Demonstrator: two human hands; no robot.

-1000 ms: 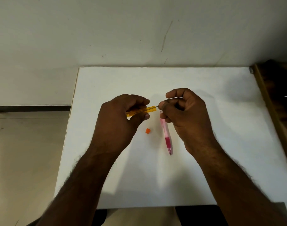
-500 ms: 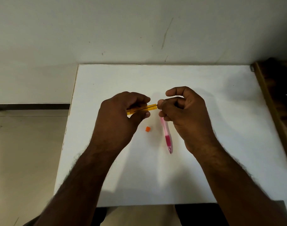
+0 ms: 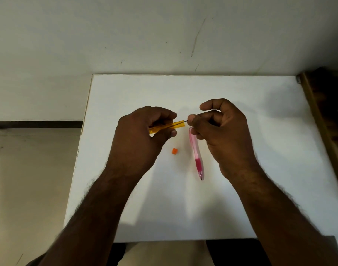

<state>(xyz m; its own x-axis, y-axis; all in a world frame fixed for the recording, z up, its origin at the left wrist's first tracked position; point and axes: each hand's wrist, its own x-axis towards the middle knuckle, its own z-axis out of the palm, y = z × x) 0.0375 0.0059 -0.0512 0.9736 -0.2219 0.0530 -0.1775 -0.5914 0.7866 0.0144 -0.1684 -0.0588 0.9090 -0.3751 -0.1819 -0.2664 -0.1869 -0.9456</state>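
Note:
My left hand [image 3: 139,135] grips a narrow see-through orange case [image 3: 178,125] above the white table [image 3: 260,198], its open end pointing right. My right hand [image 3: 221,135] pinches a thin dark lead [image 3: 187,121] that pokes out of the case's open end. A pink mechanical pencil [image 3: 196,154] lies on the table below my right hand, tip toward me. A small orange cap [image 3: 174,151] lies loose on the table between my hands.
The table stands against a pale wall [image 3: 164,35]. A brown wooden piece of furniture [image 3: 325,116] borders the table's right side. Beige floor [image 3: 29,179] shows to the left.
My right hand has drawn slightly right, so a short stretch of the lead shows between its fingertips and the case. The pencil and cap lie as before.

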